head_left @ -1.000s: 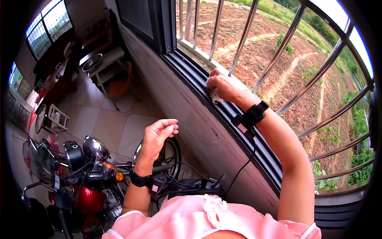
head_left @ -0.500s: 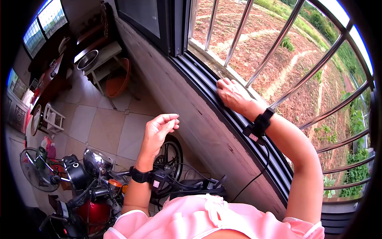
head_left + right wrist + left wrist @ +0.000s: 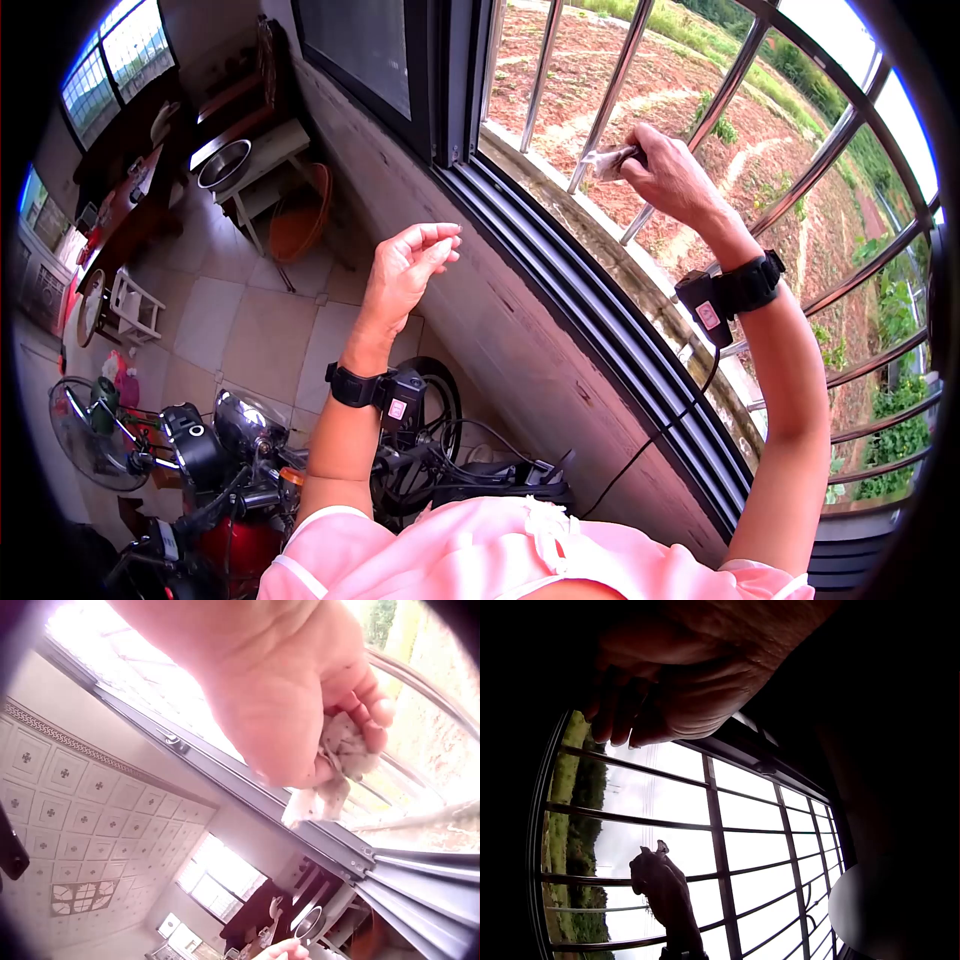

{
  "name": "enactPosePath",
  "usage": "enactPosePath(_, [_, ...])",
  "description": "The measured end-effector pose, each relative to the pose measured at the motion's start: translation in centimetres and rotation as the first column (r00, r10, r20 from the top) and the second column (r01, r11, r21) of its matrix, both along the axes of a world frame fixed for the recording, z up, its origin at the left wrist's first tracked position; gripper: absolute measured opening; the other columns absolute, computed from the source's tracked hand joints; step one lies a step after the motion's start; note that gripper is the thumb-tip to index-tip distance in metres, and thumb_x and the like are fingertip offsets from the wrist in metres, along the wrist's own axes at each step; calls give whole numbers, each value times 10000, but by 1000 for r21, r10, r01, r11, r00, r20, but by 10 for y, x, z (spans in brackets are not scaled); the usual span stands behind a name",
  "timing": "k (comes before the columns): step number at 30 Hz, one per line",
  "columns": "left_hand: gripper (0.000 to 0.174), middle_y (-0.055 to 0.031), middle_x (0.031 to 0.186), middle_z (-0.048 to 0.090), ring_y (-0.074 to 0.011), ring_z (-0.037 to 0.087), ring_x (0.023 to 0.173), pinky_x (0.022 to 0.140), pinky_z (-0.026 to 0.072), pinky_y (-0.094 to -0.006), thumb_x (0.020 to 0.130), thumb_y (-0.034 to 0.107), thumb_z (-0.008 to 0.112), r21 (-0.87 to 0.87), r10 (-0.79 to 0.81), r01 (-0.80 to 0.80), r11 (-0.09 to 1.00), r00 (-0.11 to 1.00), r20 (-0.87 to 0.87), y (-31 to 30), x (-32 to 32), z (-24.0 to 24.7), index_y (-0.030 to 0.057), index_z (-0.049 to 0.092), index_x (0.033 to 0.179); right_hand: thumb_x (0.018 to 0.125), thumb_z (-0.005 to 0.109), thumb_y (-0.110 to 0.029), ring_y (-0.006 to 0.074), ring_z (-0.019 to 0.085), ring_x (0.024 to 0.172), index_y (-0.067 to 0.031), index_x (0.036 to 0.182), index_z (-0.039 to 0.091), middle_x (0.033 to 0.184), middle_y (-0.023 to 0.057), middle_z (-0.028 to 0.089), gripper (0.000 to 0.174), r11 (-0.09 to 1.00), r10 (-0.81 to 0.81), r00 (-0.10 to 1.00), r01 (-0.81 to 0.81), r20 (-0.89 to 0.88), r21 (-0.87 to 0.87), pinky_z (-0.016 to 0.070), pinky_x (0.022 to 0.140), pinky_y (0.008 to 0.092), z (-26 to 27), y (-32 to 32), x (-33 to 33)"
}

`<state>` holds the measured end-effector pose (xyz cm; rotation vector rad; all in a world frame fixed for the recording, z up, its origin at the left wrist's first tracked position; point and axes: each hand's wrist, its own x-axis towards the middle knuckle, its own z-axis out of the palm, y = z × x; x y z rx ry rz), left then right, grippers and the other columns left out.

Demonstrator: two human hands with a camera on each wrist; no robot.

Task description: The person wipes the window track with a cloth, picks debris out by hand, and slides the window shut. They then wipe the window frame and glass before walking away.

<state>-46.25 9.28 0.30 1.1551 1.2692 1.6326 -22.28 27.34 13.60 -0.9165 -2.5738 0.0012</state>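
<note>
A pale, crumpled rag (image 3: 606, 162) is being gripped in the right hand (image 3: 680, 183), with bent fingers being wrapped around it. The rag is being held up in the air near the window bars (image 3: 611, 95), out past the dark track (image 3: 572, 300). Whether a bar is being touched cannot be told. The left hand (image 3: 402, 272) is being held up near the wall (image 3: 530, 350), its fingers being left loose and half bent. Black bands (image 3: 757, 283) are being worn on both wrists.
</note>
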Motion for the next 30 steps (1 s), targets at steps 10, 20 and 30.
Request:
enactPosePath(10, [217, -57, 924, 647, -108, 598, 813, 715, 470, -231, 880, 123, 584, -93, 122, -121, 988, 993, 3, -45, -16, -27, 5, 622, 1058, 732, 535, 6, 280, 576, 915, 27, 915, 575, 940, 202, 566, 188, 985, -106, 882, 31, 459, 168, 491, 745, 384, -57, 15, -31])
enactPosePath(20, [195, -86, 903, 651, -123, 618, 798, 701, 487, -228, 870, 68, 585, -85, 258, -248, 965, 955, 143, -102, -12, -36, -29, 613, 1037, 660, 545, -93, 172, 575, 542, 5, 1330, 272, 1397, 202, 329, 730, 670, -36, 816, -409, -577, -620, 459, 433, 280, -9, 100, -177])
enactPosePath(30, [242, -82, 957, 653, -117, 612, 812, 695, 472, -219, 882, 95, 560, -78, 448, -441, 894, 889, 101, -172, -5, -29, -14, 602, 1094, 696, 616, -119, 119, 520, 481, -44, 807, 526, 610, 17, 516, 162, 591, 51, 858, -438, -510, -677, 416, 424, 259, 5, 112, -206])
